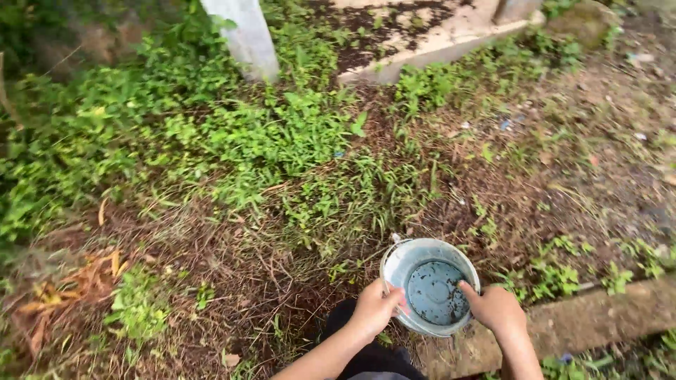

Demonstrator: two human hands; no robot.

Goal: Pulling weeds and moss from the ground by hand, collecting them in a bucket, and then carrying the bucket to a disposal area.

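Holding a small pale blue plastic bucket (430,285) by its rim, both hands work low in the head view, just above a weedy patch of ground. The left hand (375,307) has its grip closed on the near left edge of the rim, thumb over the lip; the right hand (496,307) pinches the right edge, with fingertips (466,287) curled inside the wall. The bucket's round mouth faces up toward the camera, its axis roughly upright and tipped slightly, and a thin wire handle (391,248) hangs at the upper left. Inside lies dark, speckled water or muck; which one cannot be told. Below the bucket runs a rough, mossy concrete curb (598,317). The ground around is brown dead grass and green weeds (267,134). Farther up stand a pale concrete post (246,35) and a stained concrete slab (422,42).
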